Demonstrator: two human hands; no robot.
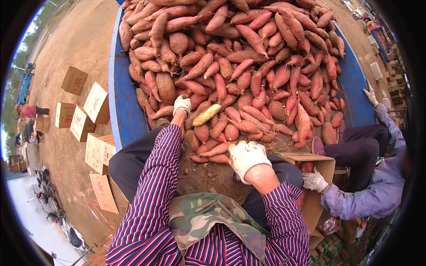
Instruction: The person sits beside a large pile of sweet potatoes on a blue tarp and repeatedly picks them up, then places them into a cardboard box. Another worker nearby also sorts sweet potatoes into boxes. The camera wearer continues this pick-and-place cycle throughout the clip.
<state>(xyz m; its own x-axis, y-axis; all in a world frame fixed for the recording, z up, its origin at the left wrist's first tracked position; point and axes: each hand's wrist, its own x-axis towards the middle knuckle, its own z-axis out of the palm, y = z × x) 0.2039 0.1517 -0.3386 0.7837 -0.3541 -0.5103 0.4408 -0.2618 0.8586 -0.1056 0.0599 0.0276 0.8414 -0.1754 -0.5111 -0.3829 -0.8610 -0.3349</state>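
A large heap of red-skinned sweet potatoes [233,66] lies on a blue truck bed [354,89]. My left hand [182,104], in a white glove with bare fingertips, is at the near left side of the heap, touching the roots; whether it grips one cannot be told. Just right of it lies a pale yellow sweet potato [206,115]. My right hand [248,161], gloved alike, is held with curled fingers above the near edge of the heap, beside a few smaller sweet potatoes [218,150]. Its palm side is hidden, so I cannot tell if it holds anything.
At right a co-worker's gloved hand [313,180] touches an open cardboard box [324,163] with sweet potatoes inside; their other gloved hand [370,94] rests on the bed's side. Several printed cartons [96,103] stand left of the truck. Loose soil [213,176] covers the near bed.
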